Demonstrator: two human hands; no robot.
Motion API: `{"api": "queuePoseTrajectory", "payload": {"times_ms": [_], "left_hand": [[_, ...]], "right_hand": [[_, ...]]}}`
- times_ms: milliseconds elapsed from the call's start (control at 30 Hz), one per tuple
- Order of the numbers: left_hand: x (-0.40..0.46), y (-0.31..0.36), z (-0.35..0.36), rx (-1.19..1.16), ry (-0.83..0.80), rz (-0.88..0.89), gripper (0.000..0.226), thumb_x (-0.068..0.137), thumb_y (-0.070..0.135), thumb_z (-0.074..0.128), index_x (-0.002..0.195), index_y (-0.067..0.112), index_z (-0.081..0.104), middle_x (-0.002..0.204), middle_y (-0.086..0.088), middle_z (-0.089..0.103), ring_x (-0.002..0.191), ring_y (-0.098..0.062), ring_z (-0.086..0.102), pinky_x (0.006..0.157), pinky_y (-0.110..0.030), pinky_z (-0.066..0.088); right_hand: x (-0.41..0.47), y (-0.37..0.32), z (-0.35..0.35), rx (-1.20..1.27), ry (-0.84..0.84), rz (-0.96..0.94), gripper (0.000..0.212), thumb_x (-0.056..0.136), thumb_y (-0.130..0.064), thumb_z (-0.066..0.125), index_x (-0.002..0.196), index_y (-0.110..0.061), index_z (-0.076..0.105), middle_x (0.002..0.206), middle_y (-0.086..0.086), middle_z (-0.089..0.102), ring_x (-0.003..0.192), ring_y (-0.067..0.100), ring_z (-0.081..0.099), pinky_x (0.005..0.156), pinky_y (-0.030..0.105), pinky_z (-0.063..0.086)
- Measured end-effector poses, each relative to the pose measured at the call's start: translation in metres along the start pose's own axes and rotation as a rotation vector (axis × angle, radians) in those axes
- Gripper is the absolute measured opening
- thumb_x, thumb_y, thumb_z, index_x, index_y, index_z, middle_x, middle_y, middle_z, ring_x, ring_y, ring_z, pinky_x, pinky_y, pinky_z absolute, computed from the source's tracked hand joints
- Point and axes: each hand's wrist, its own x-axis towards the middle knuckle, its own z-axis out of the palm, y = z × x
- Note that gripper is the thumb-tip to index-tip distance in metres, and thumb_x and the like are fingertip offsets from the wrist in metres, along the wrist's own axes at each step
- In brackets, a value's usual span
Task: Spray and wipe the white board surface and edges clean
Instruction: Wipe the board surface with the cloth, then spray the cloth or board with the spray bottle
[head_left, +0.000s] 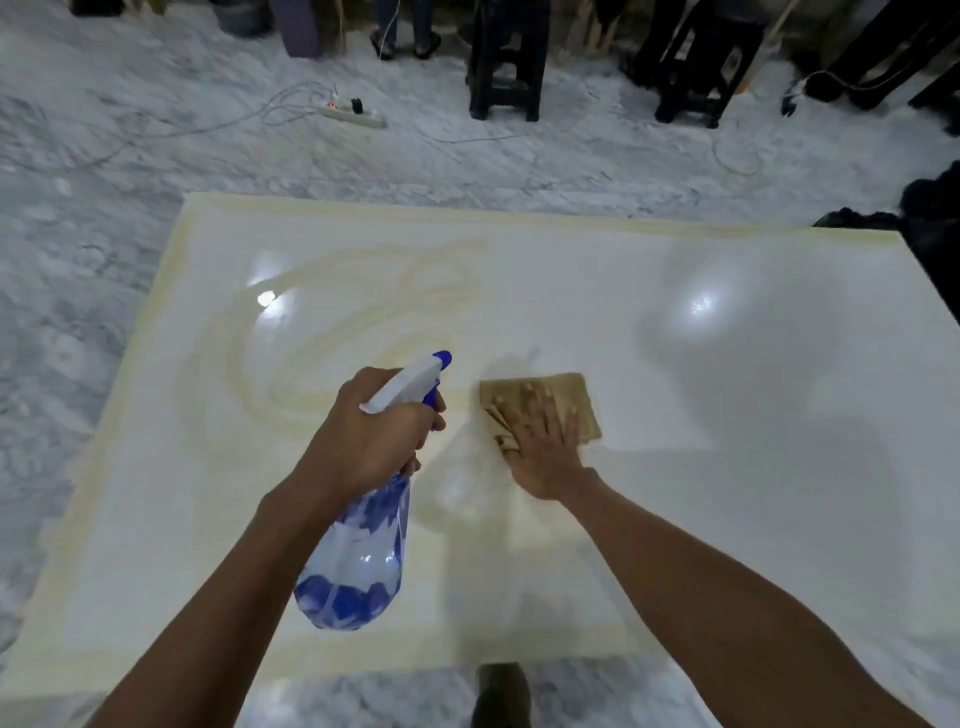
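Observation:
A large glossy white board (675, 467) lies flat on the marble floor, with yellowish smears across its left half and along its far and left edges. My left hand (374, 431) grips the neck of a clear spray bottle (358, 561) with blue print, a white trigger head and a blue nozzle pointing away over the board. My right hand (543, 441) lies flat, fingers spread, pressing a tan cloth (576, 400) onto the middle of the board.
A power strip (353, 111) with cables lies on the grey marble floor (104, 208) beyond the board. Black stools (506, 67) and a person's feet (405, 44) stand at the back. A dark heap (930, 218) sits by the board's far right corner. A dark shoe (501, 696) shows at the near edge.

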Motion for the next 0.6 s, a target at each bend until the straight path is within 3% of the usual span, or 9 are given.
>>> {"api": "queuePoseTrajectory", "payload": {"times_ms": [67,100,200,267,333,400,467,500,600], "left_hand": [[-0.031,-0.013,0.003,-0.002,-0.026,-0.030,0.035,0.067,0.019,0.050,0.084,-0.005,0.068,0.078,-0.025,0.071,0.038,-0.018,0.049,0.056,-0.039,0.051],[-0.046,-0.019,0.004,-0.002,-0.040,-0.036,0.035,0.066,0.019,0.050,0.084,-0.006,0.068,0.083,-0.029,0.071,0.038,-0.019,0.049,0.056,-0.039,0.050],[-0.081,-0.036,0.006,0.010,-0.074,-0.035,0.036,0.068,0.019,0.052,0.084,-0.010,0.066,0.088,-0.035,0.069,0.036,-0.021,0.049,0.055,-0.039,0.049],[-0.102,-0.045,0.004,0.041,-0.084,-0.034,0.034,0.066,0.018,0.054,0.083,-0.009,0.066,0.086,-0.039,0.066,0.037,-0.024,0.050,0.054,-0.037,0.048],[-0.120,-0.048,0.004,0.094,-0.103,-0.017,0.032,0.064,0.016,0.054,0.082,-0.007,0.067,0.083,-0.040,0.065,0.042,-0.027,0.052,0.053,-0.037,0.048],[-0.131,-0.047,0.000,0.106,-0.117,-0.007,0.030,0.067,0.014,0.057,0.083,-0.009,0.067,0.069,-0.033,0.063,0.042,-0.026,0.051,0.053,-0.039,0.049],[-0.138,-0.043,-0.007,0.145,-0.116,0.006,0.018,0.076,0.005,0.061,0.083,-0.011,0.067,0.051,-0.013,0.058,0.040,-0.023,0.049,0.055,-0.040,0.050],[-0.141,-0.041,-0.010,0.159,-0.102,0.009,0.013,0.081,0.001,0.061,0.082,-0.010,0.068,0.048,-0.006,0.057,0.039,-0.021,0.048,0.055,-0.040,0.051],[-0.149,-0.029,-0.023,0.186,-0.083,0.043,0.015,0.081,0.006,0.059,0.078,-0.007,0.067,0.044,0.002,0.057,0.038,-0.018,0.050,0.054,-0.038,0.052]], "right_hand": [[-0.059,-0.007,0.036,-0.013,0.024,0.033,0.059,0.094,-0.050,0.031,0.151,-0.033,0.035,0.162,0.009,0.022,0.150,0.033,0.015,0.115,0.059,0.009],[-0.087,-0.012,0.051,0.033,-0.033,0.066,0.059,0.095,-0.052,0.029,0.151,-0.033,0.035,0.162,0.010,0.023,0.151,0.033,0.010,0.113,0.059,0.009],[-0.163,-0.039,0.076,0.061,-0.004,0.025,0.056,0.101,-0.049,0.013,0.156,-0.036,0.010,0.164,0.010,0.016,0.152,0.029,-0.005,0.114,0.055,0.005],[-0.184,-0.054,0.066,0.112,-0.005,0.095,0.053,0.103,-0.047,0.010,0.153,-0.040,-0.005,0.166,0.006,-0.003,0.152,0.027,-0.010,0.116,0.055,-0.003],[-0.190,-0.061,0.031,0.610,-0.139,0.200,0.059,0.103,-0.045,0.033,0.156,-0.026,0.018,0.166,0.008,0.005,0.153,0.029,0.006,0.121,0.051,0.010],[-0.197,-0.070,-0.009,1.286,0.004,0.266,0.060,0.086,-0.052,0.062,0.131,-0.012,0.061,0.145,0.021,0.048,0.130,0.029,0.052,0.105,0.038,0.044],[-0.203,-0.072,-0.045,1.522,0.139,0.355,0.053,0.085,-0.060,0.061,0.111,-0.014,0.066,0.108,0.018,0.066,0.091,0.025,0.068,0.073,0.037,0.053],[-0.204,-0.073,-0.061,1.593,0.179,0.394,0.049,0.093,-0.057,0.053,0.111,-0.013,0.066,0.106,0.014,0.069,0.087,0.023,0.069,0.072,0.037,0.055],[-0.202,-0.088,-0.103,1.975,0.186,0.259,0.047,0.103,-0.044,0.042,0.129,-0.010,0.059,0.128,0.014,0.065,0.115,0.029,0.064,0.097,0.044,0.052]]}}
